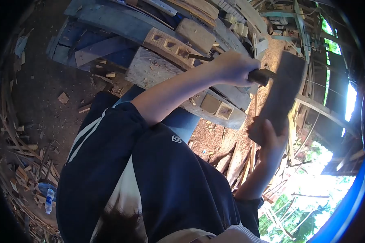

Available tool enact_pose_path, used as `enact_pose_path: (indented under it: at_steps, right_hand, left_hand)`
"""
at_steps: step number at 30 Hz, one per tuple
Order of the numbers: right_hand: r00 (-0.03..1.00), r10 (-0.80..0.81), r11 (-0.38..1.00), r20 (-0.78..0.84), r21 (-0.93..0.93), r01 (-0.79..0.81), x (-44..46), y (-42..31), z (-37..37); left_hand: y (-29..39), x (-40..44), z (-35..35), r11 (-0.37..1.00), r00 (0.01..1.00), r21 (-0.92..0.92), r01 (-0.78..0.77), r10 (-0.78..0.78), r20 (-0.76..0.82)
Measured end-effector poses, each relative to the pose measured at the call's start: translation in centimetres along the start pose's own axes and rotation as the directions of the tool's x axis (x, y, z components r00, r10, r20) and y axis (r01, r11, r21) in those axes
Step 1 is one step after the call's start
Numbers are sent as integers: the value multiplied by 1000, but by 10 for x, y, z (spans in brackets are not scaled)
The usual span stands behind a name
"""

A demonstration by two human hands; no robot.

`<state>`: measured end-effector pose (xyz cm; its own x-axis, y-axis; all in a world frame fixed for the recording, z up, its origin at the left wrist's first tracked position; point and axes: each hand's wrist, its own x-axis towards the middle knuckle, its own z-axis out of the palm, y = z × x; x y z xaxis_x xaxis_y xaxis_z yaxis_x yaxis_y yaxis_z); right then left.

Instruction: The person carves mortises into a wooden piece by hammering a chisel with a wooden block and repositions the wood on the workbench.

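Note:
My left hand [235, 69] is wrapped round a chisel [262, 77]. The dark handle sticks out on the right side of my fist, and the thin blade shows on the left, over a wooden block [166, 42] with square holes cut in it. My right hand [273, 137] grips the lower end of a thick dark wooden piece [283, 89], which stands tilted close beside the handle end. Whether the two touch is not clear. Below my left forearm, a second timber [227, 119] has square recesses.
A pale wooden block [196, 34] lies behind the holed one. Planks [105, 50] and boards cover the upper left. Wood scraps and a plastic bottle [49, 200] lie on the ground at left. Loose sticks and beams stand at the right.

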<state>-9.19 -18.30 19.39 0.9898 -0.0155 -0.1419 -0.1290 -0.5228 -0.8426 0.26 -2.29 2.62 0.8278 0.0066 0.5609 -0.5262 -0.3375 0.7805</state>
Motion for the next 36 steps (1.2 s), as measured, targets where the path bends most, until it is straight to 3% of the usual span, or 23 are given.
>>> enact_pose_path:
  at_steps: [2,4,5,6,8,11,12,14,16,17,18,20,21,23,25,26,28,29,30,31,32,34,36]
  right_hand:
    - [979,-200,979,-37,-57,197,2,-7,-30]
    - [968,4,957,-251,283,69,11,-22,-58]
    - [969,2,957,-247,283,70,12,-16,-50]
    - [980,-90,996,-180,-3,91,9,-3,-35]
    - [980,-197,827,13,-535,173,2,8,-2]
    - [988,-81,961,130,-251,112,10,-12,-33]
    - [985,-169,965,-48,-214,155,5,-20,-30]
    - [989,-123,992,-88,-46,119,11,-19,-95]
    - [873,-401,900,-278,55,432,14,-23,-62]
    - [793,-518,852,-321,-111,511,34,7,-68]
    - [867,-281,951,-411,-237,196,25,10,-28]
    - [951,-285,896,-122,-387,219,3,35,1]
    - [990,-139,952,-18,-278,129,6,24,-13]
    - [996,-79,971,39,-223,86,5,12,-59]
    - [948,-145,979,-283,-180,96,14,17,-106]
    - [978,-159,986,-134,28,164,12,1,-103]
    - [788,-414,859,-455,91,504,18,8,-65]
    - [781,-271,924,-563,77,376,28,28,-61]
    - [795,-430,885,-428,-27,464,30,55,-52]
    - [947,-266,963,-180,-3,270,13,37,-25]
    - [995,-61,997,81,-37,64,-4,21,-5]
    - [971,-239,957,25,-161,240,9,39,-31]
    - [995,-69,998,-70,-1,69,34,52,-101]
  left_hand:
    - [1,0,-3,1000,1000,-18,10,-10,4]
    - [2,-1,-4,999,1000,-34,25,-25,2]
    - [2,0,-4,999,1000,-38,18,-18,5]
    - [2,1,-4,999,1000,-45,11,-10,9]
    - [0,2,3,999,1000,-33,2,-3,-31]
    - [0,3,3,1000,999,-13,-1,1,-33]
    - [2,1,3,1000,1000,-11,16,-15,4]
    - [1,2,3,1000,1000,-16,16,-16,-4]
    - [0,1,4,999,1000,-22,30,-30,-10]
    - [1,0,4,999,999,-14,36,-36,1]
    - [3,0,4,999,999,-4,38,-38,12]
    - [9,-2,2,998,999,32,48,-48,-5]
    - [9,-1,0,998,998,9,60,-60,-16]
    - [3,-1,-3,995,996,-62,79,-82,-48]
    - [-2,5,-7,986,992,-128,103,-112,-61]
    - [-3,6,-12,990,992,-92,108,-114,-63]
    - [-5,8,-15,985,988,-124,122,-132,-80]
    - [-7,8,-12,984,987,-143,108,-123,-102]
    - [-9,8,-8,987,988,-126,103,-116,-103]
    - [-11,8,-7,986,986,-130,103,-119,-116]
    - [-9,7,-7,985,984,-136,106,-123,-125]
    - [-6,6,-18,984,985,-110,139,-149,-83]
    - [-5,5,-26,980,982,-128,150,-163,-95]
